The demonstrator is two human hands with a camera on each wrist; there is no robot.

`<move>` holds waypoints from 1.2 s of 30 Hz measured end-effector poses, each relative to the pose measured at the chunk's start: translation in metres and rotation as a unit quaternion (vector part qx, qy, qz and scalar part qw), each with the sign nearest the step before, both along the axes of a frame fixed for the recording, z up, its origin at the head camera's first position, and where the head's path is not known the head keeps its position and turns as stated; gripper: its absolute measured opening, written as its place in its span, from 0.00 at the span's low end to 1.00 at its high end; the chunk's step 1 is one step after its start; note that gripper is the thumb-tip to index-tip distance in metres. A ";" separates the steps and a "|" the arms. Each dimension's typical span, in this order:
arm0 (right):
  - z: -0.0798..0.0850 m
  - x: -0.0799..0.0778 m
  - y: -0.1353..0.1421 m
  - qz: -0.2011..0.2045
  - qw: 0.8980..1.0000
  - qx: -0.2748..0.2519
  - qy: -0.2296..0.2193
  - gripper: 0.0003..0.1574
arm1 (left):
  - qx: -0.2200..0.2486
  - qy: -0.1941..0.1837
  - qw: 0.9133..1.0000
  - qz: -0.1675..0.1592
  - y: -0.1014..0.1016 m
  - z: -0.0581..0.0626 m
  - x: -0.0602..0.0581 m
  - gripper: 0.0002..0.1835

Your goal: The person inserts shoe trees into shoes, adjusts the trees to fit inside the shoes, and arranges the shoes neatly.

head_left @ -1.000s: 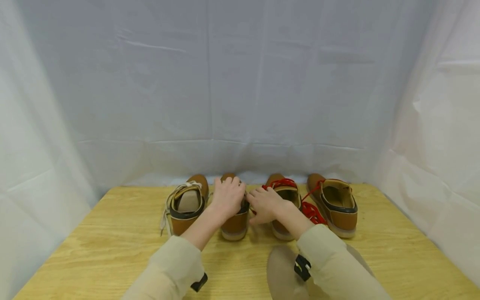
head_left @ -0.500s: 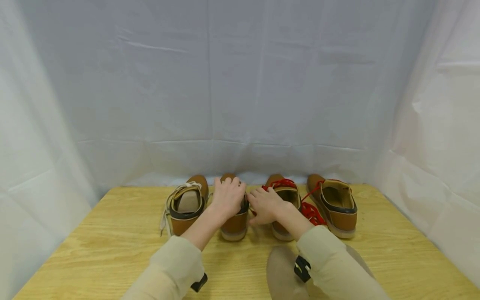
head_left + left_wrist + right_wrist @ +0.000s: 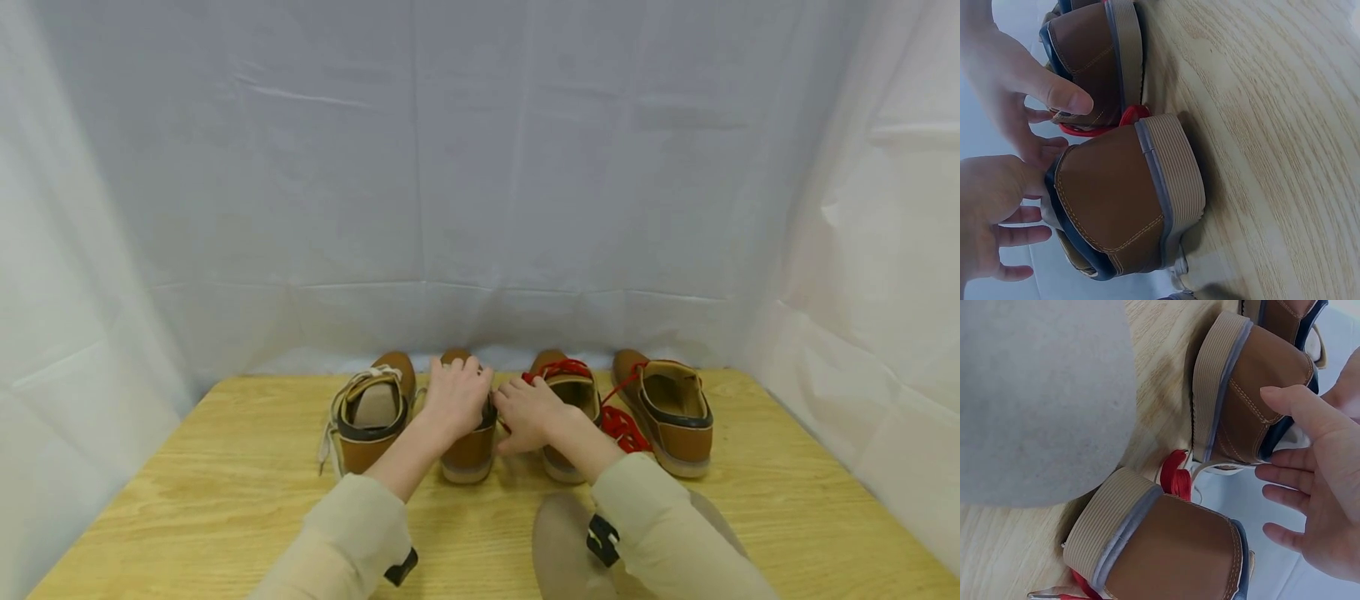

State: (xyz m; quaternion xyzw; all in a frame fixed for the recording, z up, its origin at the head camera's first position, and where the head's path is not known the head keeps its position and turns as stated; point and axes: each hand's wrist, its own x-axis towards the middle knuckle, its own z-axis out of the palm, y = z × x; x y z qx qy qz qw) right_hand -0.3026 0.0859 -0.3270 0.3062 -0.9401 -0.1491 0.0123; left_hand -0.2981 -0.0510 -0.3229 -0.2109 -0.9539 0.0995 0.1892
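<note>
Far left: one brown shoe, beige laces [image 3: 332, 417] loose, on the wooden table [image 3: 187, 475]. Next: left hand [image 3: 455, 402], outer fingers straight and spread; thumb side hidden behind the collar of a second brown shoe [image 3: 468, 454], so any grip cannot be told. That shoe stands upright directly beneath. Next: right hand [image 3: 531, 412], fingers apart, loosely extended, nothing seen between them, just beside the same collar. Farther right: two red-laced brown shoes.
</note>
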 end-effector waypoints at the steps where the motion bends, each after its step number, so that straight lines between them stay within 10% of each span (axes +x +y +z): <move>1: 0.000 0.000 0.000 -0.001 1.000 0.002 0.000 0.41 | 0.002 0.000 1.000 -0.002 0.000 0.000 0.000 0.13; 36: 0.004 0.002 -0.005 -0.014 0.999 0.032 -0.018 0.45 | 0.008 -0.013 1.000 -0.008 0.001 -0.006 -0.010 0.09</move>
